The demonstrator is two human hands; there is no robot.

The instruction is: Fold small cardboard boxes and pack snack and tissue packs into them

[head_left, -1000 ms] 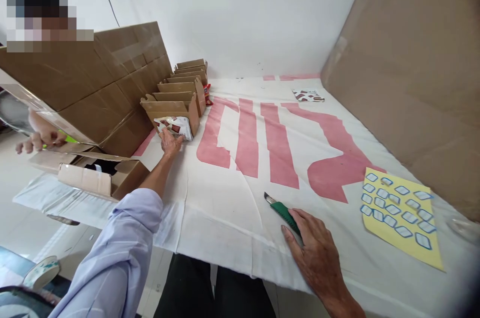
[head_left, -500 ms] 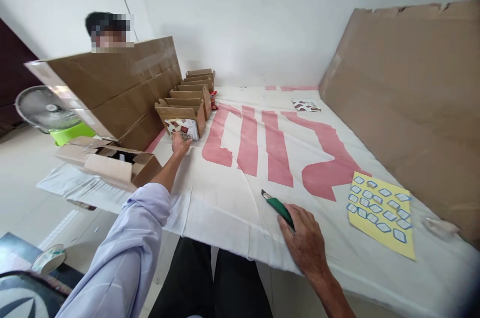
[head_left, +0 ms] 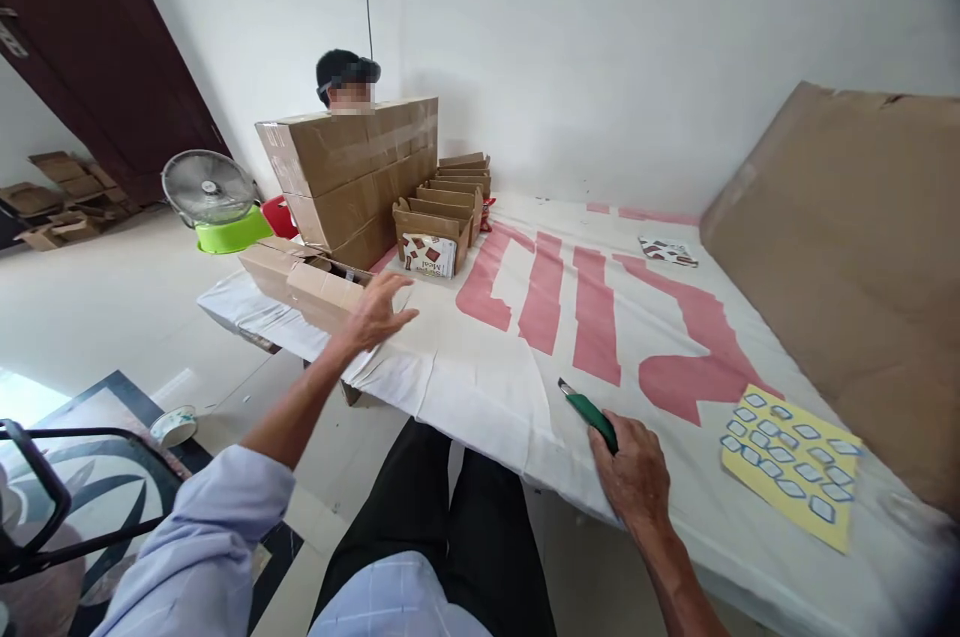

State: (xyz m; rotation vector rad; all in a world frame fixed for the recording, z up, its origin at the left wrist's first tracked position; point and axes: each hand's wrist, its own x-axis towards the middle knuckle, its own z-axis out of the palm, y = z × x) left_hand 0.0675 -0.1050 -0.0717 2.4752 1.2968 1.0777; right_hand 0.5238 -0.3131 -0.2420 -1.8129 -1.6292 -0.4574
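My left hand (head_left: 377, 312) hovers over the table's left front side, fingers spread and holding nothing. It is between a low cardboard box (head_left: 322, 287) with parted flaps and a white printed packet (head_left: 428, 255) with brown squares and lettering. The packet leans on the front of a row of brown cardboard boxes (head_left: 442, 200). In my right hand (head_left: 632, 470), near the front edge, is a green utility knife (head_left: 592, 416); its blade end points away to the left. A yellow sheet of blue-edged stickers (head_left: 791, 462) lies right of that hand.
Large stacked cartons (head_left: 360, 172) stand at the table's left, with a person's capped head (head_left: 345, 77) behind. A big cardboard sheet (head_left: 840, 257) rises along the right. Another printed packet (head_left: 667, 251) lies farther back. A fan (head_left: 210, 187) stands left of the table.
My left hand has come back from the packet, which stays against the front box, and its fingers have spread. My view has turned left. The right hand still holds the knife.
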